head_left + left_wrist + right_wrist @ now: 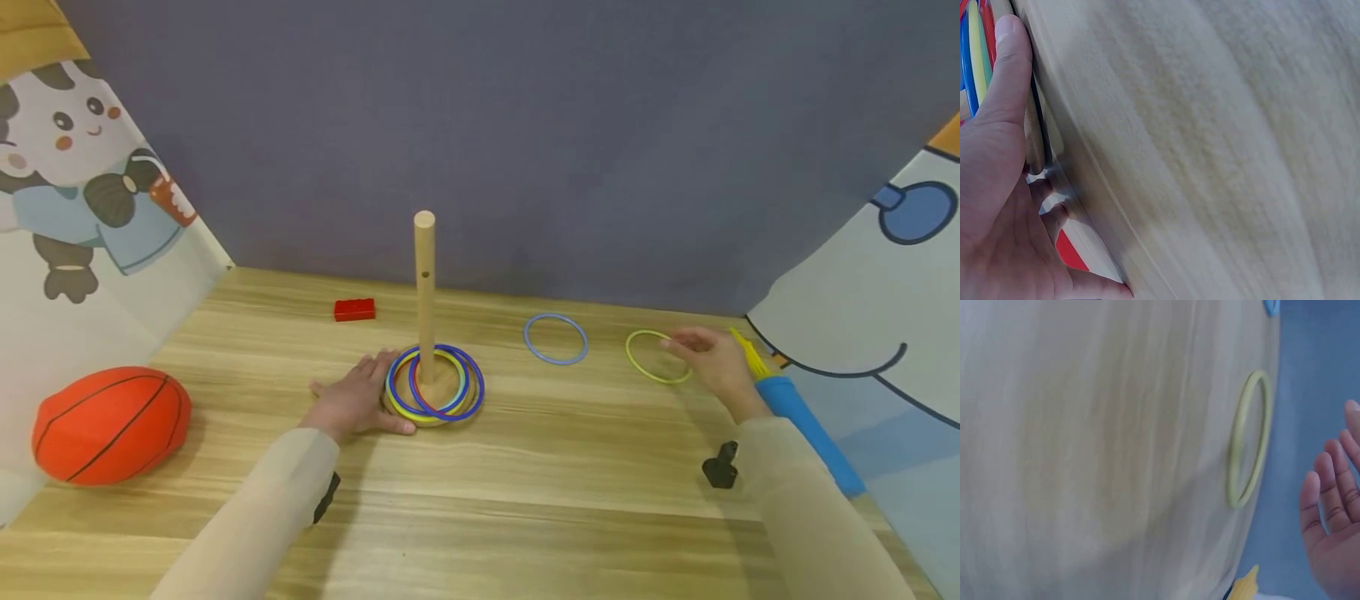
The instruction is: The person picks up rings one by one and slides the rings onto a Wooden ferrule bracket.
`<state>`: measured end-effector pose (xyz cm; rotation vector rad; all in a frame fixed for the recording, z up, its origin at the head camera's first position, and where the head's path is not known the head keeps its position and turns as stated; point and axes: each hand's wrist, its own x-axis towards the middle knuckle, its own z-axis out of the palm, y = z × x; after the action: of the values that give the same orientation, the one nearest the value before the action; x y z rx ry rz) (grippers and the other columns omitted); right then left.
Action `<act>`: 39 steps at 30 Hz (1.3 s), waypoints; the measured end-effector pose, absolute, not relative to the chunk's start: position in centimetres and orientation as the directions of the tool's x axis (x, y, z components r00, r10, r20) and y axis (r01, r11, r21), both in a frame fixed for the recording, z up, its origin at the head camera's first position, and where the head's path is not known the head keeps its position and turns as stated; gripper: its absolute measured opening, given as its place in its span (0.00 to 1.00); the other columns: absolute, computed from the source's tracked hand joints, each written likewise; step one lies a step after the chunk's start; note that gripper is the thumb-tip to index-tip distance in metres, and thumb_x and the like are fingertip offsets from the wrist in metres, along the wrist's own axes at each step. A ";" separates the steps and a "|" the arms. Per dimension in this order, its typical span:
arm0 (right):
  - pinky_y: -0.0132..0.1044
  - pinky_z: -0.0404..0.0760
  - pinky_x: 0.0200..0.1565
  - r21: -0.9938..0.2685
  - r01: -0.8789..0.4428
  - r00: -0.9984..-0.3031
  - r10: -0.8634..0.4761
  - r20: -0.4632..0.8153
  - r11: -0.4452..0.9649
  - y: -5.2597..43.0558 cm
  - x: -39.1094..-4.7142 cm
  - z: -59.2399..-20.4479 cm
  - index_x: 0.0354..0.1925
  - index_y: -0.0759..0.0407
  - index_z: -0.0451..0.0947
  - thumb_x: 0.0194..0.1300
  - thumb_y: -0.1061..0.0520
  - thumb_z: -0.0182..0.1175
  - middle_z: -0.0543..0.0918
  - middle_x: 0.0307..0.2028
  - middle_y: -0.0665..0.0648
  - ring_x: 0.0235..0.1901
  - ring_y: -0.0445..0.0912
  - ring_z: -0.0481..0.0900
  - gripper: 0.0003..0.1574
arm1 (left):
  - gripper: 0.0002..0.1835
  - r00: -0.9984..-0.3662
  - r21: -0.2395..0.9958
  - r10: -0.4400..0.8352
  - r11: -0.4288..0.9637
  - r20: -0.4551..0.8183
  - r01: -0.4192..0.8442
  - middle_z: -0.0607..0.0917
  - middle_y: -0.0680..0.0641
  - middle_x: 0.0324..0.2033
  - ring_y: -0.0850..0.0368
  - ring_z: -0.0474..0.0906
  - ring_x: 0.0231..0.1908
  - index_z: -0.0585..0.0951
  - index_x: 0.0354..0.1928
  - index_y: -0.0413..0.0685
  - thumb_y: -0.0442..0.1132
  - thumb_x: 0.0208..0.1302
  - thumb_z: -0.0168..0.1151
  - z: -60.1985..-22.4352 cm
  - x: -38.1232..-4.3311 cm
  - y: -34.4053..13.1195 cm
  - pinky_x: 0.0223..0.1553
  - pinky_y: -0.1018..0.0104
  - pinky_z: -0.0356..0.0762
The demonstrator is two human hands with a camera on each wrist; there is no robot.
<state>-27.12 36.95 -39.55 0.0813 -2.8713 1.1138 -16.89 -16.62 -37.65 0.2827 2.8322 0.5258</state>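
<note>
On the table stands a ring toss stand point(425, 292), a wooden post on a round base. Several coloured rings point(477, 392) lie around the foot of its post. My left hand point(356, 398) holds the left side of the base, thumb along the near edge and fingers toward the back. In the left wrist view, the thumb point(1009, 69) lies against the base's rim beside the stacked rings. My right hand point(708, 357) hovers above the table by a yellow ring point(635, 363), fingers loosely extended and apart from it in the right wrist view. A light blue ring point(555, 362) lies between stand and yellow ring.
A red brick point(354, 310) lies behind the left hand. An orange-red basketball point(112, 425) sits at the far left. A blue tube with a yellow end point(810, 433) lies beside the right forearm. A grey wall point(510, 150) closes off the back.
</note>
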 end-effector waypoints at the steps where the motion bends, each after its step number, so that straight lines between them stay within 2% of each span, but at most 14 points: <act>1: 0.60 0.75 0.55 -0.663 -0.056 -0.998 -0.018 0.064 0.746 36.5 -26.4 -38.7 0.69 0.63 0.72 0.71 0.34 0.58 0.74 0.62 0.71 0.60 0.67 0.70 0.43 | 0.67 -0.950 0.375 0.232 0.916 -0.208 0.142 0.54 0.34 0.78 0.32 0.49 0.76 0.51 0.80 0.43 0.66 0.46 0.78 -37.6 -16.9 -16.6 0.49 0.07 0.43; 4: 0.58 0.78 0.49 -0.635 -0.035 -0.999 -0.003 0.051 0.772 36.3 -25.3 -38.0 0.67 0.68 0.71 0.71 0.32 0.57 0.74 0.61 0.74 0.58 0.68 0.71 0.47 | 0.67 -0.949 0.381 0.236 0.914 -0.210 0.142 0.54 0.35 0.78 0.33 0.49 0.76 0.51 0.80 0.44 0.66 0.46 0.78 -37.6 -16.9 -16.4 0.49 0.07 0.43; 7: 0.57 0.78 0.45 -0.611 -0.014 -0.999 0.016 0.043 0.791 37.2 -25.3 -38.6 0.66 0.70 0.72 0.72 0.33 0.57 0.74 0.59 0.75 0.55 0.68 0.72 0.46 | 0.66 -0.949 0.384 0.240 0.912 -0.204 0.148 0.54 0.35 0.78 0.33 0.49 0.76 0.52 0.80 0.44 0.65 0.47 0.78 -37.6 -17.0 -16.4 0.49 0.07 0.43; 9: 0.59 0.78 0.50 -0.615 -0.011 -0.999 0.017 0.039 0.788 37.4 -25.1 -38.6 0.65 0.73 0.72 0.74 0.40 0.59 0.74 0.58 0.78 0.55 0.70 0.73 0.41 | 0.66 -0.949 0.379 0.240 0.913 -0.204 0.150 0.54 0.35 0.78 0.33 0.49 0.76 0.52 0.80 0.44 0.65 0.47 0.78 -37.7 -17.0 -16.4 0.49 0.07 0.43; 12: 0.57 0.79 0.47 -0.594 0.001 -0.999 0.030 0.039 0.805 37.9 -25.2 -39.0 0.64 0.73 0.73 0.74 0.43 0.61 0.77 0.56 0.78 0.53 0.69 0.75 0.38 | 0.67 -0.950 0.375 0.233 0.916 -0.208 0.143 0.54 0.34 0.78 0.33 0.48 0.76 0.51 0.80 0.43 0.65 0.47 0.78 -37.7 -17.0 -16.4 0.50 0.07 0.43; 16: 0.55 0.80 0.46 -0.583 0.023 -0.999 0.044 0.023 0.812 38.4 -25.4 -39.5 0.65 0.72 0.73 0.73 0.42 0.62 0.78 0.54 0.77 0.52 0.69 0.75 0.38 | 0.67 -0.950 0.378 0.227 0.916 -0.212 0.134 0.54 0.34 0.78 0.33 0.48 0.76 0.51 0.80 0.44 0.65 0.46 0.78 -37.5 -16.9 -16.4 0.50 0.07 0.42; 28: 0.60 0.77 0.51 -0.518 -0.013 -0.999 -0.035 -0.032 0.855 39.6 -26.3 -40.0 0.65 0.77 0.69 0.74 0.39 0.59 0.76 0.55 0.80 0.54 0.72 0.74 0.45 | 0.67 -0.948 0.381 0.229 0.915 -0.221 0.132 0.52 0.35 0.78 0.33 0.47 0.77 0.50 0.80 0.46 0.67 0.46 0.77 -37.7 -17.1 -16.8 0.51 0.07 0.40; 34: 0.59 0.78 0.50 -0.500 -0.015 -0.997 -0.051 -0.058 0.866 39.6 -26.5 -40.1 0.66 0.79 0.66 0.76 0.40 0.57 0.75 0.54 0.80 0.52 0.72 0.74 0.44 | 0.68 -0.946 0.387 0.228 0.913 -0.228 0.127 0.51 0.37 0.79 0.35 0.44 0.77 0.49 0.81 0.49 0.68 0.46 0.77 -38.1 -17.2 -16.9 0.52 0.08 0.37; 39: 0.59 0.78 0.49 -0.472 -0.009 -0.995 -0.052 -0.079 0.882 39.4 -26.7 -39.9 0.65 0.79 0.67 0.76 0.40 0.56 0.76 0.53 0.80 0.52 0.72 0.74 0.44 | 0.67 -0.950 0.389 0.226 0.912 -0.217 0.128 0.53 0.35 0.78 0.33 0.47 0.77 0.51 0.80 0.46 0.67 0.46 0.77 -37.6 -16.9 -16.6 0.50 0.07 0.40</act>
<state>-26.74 39.43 -39.87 0.0510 -3.1342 0.7848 -16.89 -16.59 -37.59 0.2654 2.8162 0.5468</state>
